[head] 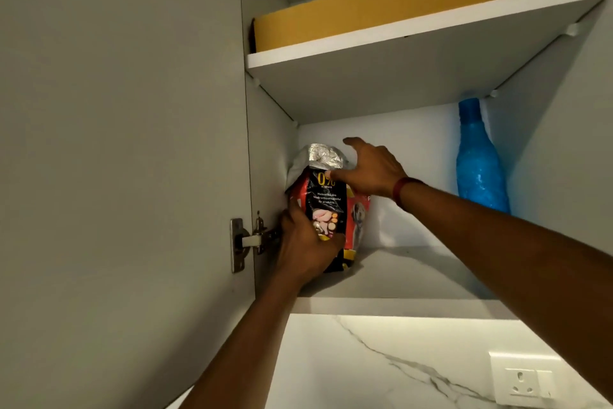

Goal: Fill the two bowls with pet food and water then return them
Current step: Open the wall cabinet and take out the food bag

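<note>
Two bare forearms filled the lower frame, stretched up into an open wall cabinet. The left grip [305, 243], a bare hand, was clamped round the lower left side of the red, black and yellow pet food bag [326, 199], fingers curled onto its printed front. The right grip [368, 170], with a red wristband [403, 191] behind it, was spread apart near the bag's crumpled foil top, with the thumb laid on the front and the top finger clear of the foil. The bag stood upright at the left end of the white lower shelf [414, 276], close against the cabinet's side wall.

To handle it well, the right fingers probably needed to close over the folded top so nothing spilled, while the left bore the weight from low down and kept the bag upright past the metal hinge [245, 243].

A translucent blue plastic bottle [479, 163] stood well apart at the right. A flat yellow-brown cardboard box [381, 7] lay on the upper shelf [414, 30].

Neither bowl was in view, nor any tabletop. The right fingers behind the bag were hidden, and how full the bag was could not be told. The grey cabinet door [116, 143] was cut off at the left.
</note>
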